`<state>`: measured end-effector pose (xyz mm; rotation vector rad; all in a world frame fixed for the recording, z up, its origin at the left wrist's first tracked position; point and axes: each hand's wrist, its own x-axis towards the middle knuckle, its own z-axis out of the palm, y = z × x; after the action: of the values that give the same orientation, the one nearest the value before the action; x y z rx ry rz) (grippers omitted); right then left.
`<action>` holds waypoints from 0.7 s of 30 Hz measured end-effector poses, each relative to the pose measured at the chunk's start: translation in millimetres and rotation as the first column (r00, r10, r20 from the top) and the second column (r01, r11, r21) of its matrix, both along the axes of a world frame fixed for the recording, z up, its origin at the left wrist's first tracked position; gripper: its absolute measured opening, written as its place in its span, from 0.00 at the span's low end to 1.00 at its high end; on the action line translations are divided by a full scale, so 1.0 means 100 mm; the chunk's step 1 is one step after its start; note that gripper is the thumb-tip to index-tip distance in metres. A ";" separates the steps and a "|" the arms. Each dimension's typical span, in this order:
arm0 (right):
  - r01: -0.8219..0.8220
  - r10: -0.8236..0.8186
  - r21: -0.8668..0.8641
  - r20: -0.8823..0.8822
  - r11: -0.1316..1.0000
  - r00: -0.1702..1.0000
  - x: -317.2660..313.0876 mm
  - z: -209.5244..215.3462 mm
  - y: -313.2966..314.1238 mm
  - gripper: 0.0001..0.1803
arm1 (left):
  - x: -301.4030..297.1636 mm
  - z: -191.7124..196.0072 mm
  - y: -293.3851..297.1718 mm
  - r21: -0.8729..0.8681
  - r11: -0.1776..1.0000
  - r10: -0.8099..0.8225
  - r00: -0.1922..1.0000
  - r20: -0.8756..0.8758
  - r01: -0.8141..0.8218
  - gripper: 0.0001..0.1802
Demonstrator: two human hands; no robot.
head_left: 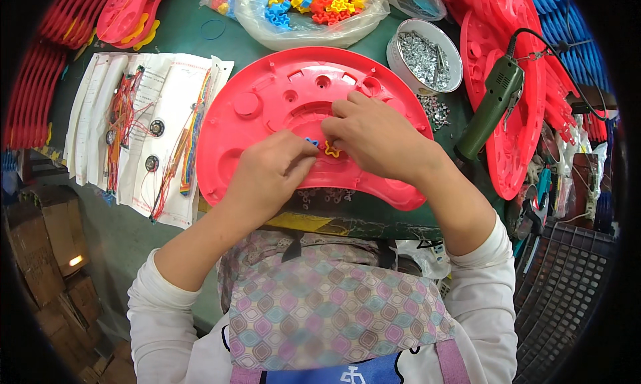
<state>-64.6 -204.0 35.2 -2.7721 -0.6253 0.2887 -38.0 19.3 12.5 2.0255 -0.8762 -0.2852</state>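
A curved red plastic shell (pixel 224 117), with round recesses and posts on it, lies on the bench in front of me. My left hand (pixel 274 167) is closed in a pinch at the shell's middle, its fingertips on a small blue star-shaped piece (pixel 312 142) that they partly cover. Right beside it, a yellow star-shaped piece (pixel 332 150) shows under the curled fingers of my right hand (pixel 374 132), which grip it from above. A bit of red lies between the two pieces. My fingers hide part of the shell's centre.
A clear bag (pixel 260 34) of coloured star pieces stands behind the shell. At its right are a white bowl (pixel 394 57) of small metal parts and a green power screwdriver (pixel 491 107). Wired speakers (pixel 157 128) lie on paper at left. Red shells (pixel 514 144) are stacked at right.
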 end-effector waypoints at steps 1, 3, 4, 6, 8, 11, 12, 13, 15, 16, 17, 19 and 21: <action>0.005 -0.006 -0.015 -0.028 1.000 1.000 0.02 0.02 0.01 0.05 | 0.00 0.00 0.01 0.001 1.000 -0.008 1.000 0.018 0.008 0.06; 0.003 -0.006 -0.039 -0.057 0.999 0.998 0.06 0.04 0.02 0.06 | 0.00 -0.01 0.01 -0.006 1.000 -0.010 1.000 0.018 0.010 0.07; -0.002 0.000 -0.045 -0.056 0.999 0.998 0.07 0.04 0.02 0.06 | 0.00 -0.01 0.01 -0.010 1.000 -0.011 1.000 0.018 0.011 0.07; 0.007 -0.010 -0.055 -0.053 0.998 0.999 0.08 0.04 0.04 0.07 | 0.01 -0.06 0.01 -0.039 0.999 -0.007 0.998 0.056 0.010 0.07; 0.040 -0.044 -0.068 -0.052 0.997 0.998 0.07 0.05 0.06 0.07 | 0.02 -0.07 0.01 -0.069 0.998 -0.005 0.998 0.065 0.009 0.06; 0.051 -0.052 -0.058 -0.029 0.997 0.998 0.05 0.06 0.08 0.11 | 0.03 -0.03 0.01 -0.097 0.995 0.006 1.000 -0.014 -0.008 0.07; 0.079 -0.079 -0.028 0.002 0.996 0.997 0.03 0.07 0.08 0.12 | 0.03 0.03 0.01 -0.094 0.995 0.019 0.997 -0.072 -0.026 0.07; 0.106 -0.106 0.002 0.032 0.994 0.994 0.01 0.08 0.06 0.12 | 0.04 0.07 0.00 -0.090 0.995 0.032 0.991 -0.130 -0.044 0.07; 0.187 -0.209 0.149 0.143 0.971 0.967 -0.06 0.10 0.06 0.14 | 0.13 0.03 0.01 -0.054 0.998 0.035 0.994 0.101 -0.029 0.07; 0.227 -0.288 0.270 0.214 0.936 0.933 -0.13 0.15 0.03 0.15 | 0.18 0.01 0.02 -0.033 0.999 0.032 0.976 0.215 -0.025 0.07; 0.246 -0.368 0.394 0.270 0.885 0.890 -0.19 0.19 -0.01 0.16 | 0.22 -0.01 0.02 0.077 0.996 0.013 0.930 0.368 -0.045 0.08; 0.324 -0.582 0.534 0.435 0.781 0.687 -0.39 0.28 -0.17 0.17 | 0.26 -0.04 0.00 0.091 0.995 0.009 0.914 0.405 -0.050 0.08; 0.367 -0.813 0.731 0.461 0.576 0.357 -0.63 0.18 -0.44 0.16 | 0.28 -0.03 -0.02 0.112 0.994 -0.036 0.921 0.387 -0.009 0.07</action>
<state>-127.9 -248.0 52.8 -2.2093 0.2843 -1.1593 -10.5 17.7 9.1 2.2219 -1.1385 0.0697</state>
